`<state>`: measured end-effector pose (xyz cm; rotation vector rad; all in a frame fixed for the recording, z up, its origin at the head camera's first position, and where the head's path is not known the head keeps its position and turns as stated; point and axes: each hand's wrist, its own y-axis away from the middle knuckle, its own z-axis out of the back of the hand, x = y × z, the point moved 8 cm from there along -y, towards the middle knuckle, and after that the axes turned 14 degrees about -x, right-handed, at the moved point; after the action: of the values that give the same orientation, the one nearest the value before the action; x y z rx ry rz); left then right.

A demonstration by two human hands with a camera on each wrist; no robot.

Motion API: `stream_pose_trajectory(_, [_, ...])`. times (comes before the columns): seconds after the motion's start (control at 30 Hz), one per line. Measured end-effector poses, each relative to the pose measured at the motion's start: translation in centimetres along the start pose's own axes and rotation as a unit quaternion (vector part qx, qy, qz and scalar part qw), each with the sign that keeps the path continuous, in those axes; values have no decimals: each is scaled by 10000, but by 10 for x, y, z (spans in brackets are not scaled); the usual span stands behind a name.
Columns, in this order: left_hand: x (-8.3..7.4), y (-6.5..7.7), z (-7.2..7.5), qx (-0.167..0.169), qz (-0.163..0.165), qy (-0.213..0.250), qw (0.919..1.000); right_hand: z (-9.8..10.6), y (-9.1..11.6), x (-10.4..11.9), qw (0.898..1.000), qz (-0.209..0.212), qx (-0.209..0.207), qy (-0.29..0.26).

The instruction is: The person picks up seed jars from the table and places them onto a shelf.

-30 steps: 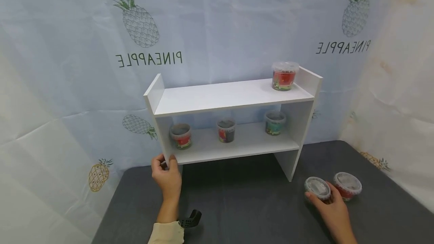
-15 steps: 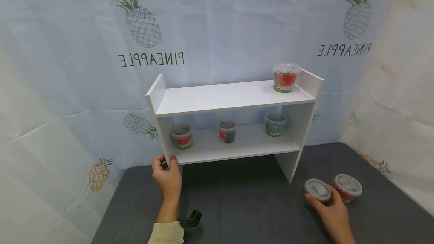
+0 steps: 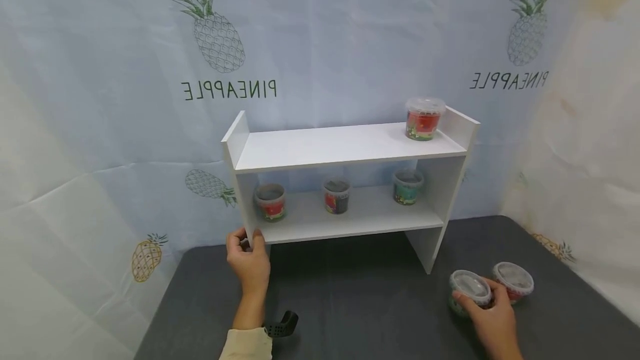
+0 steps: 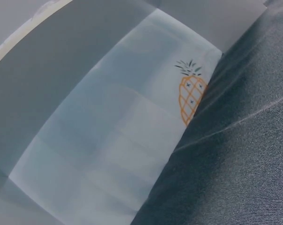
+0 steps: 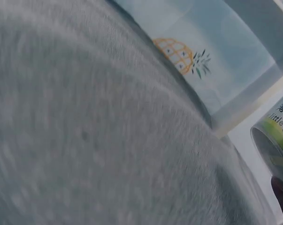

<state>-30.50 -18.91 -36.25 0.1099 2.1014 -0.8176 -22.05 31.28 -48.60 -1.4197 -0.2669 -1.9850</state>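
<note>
My left hand grips the lower left of a white two-tier shelf, thumb in front of the side panel. At the right, my right hand holds a small clear-lidded plastic tub between thumb and fingers. In the right wrist view this tub shows a green and yellow label with "little" printed on it, its base in sight and a fingertip against it. Just behind the hand stands a red-labelled tub. The left wrist view shows no hand, only shelf panels and cloth.
A red tub sits on the top tier's right end. Along the lower tier stand a red tub, a red and dark tub and a teal tub. A pineapple-print cloth hangs behind the dark table.
The tub in my right hand has come up and tilted, so its green side shows below the lid. The left hand keeps its hold on the shelf. The head view has shifted slightly.
</note>
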Motion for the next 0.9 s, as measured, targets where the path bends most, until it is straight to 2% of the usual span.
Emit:
stream_pose_trajectory(0.1, [-1, 0, 0, 16, -3, -3, 10000, 1, 5, 6, 10000, -2, 14, -87])
stream_pose_trajectory(0.27, [-3, 0, -1, 42, -9, 30, 10000, 5, 12, 30, 9985, 405, -95, -360])
stream_pose_trajectory(0.37, [-2, 0, 0, 16, -28, 18, 10000, 4, 18, 57, 9946, 826, 10, -633])
stream_pose_trajectory(0.47, [4, 0, 0, 0, -49, -22, 10000, 2, 24, 95, 9836, 1356, 164, -1179])
stream_pose_trajectory(0.57, [20, -1, 0, -23, -30, -89, 10000, 3, 31, 141, 9653, 1973, 387, -1666])
stream_pose_trajectory(0.67, [37, -1, 0, -67, -25, -167, 9998, 5, 38, 193, 9408, 2605, 705, -2052])
stream_pose_trajectory(0.83, [46, -3, 0, -39, -78, -146, 9999, 7, 44, 281, 8807, 3369, 1332, -3053])
stream_pose_trajectory(0.9, [46, -3, 0, -5, -92, -86, 9999, 6, 46, 312, 8682, 3571, 1527, -3088])
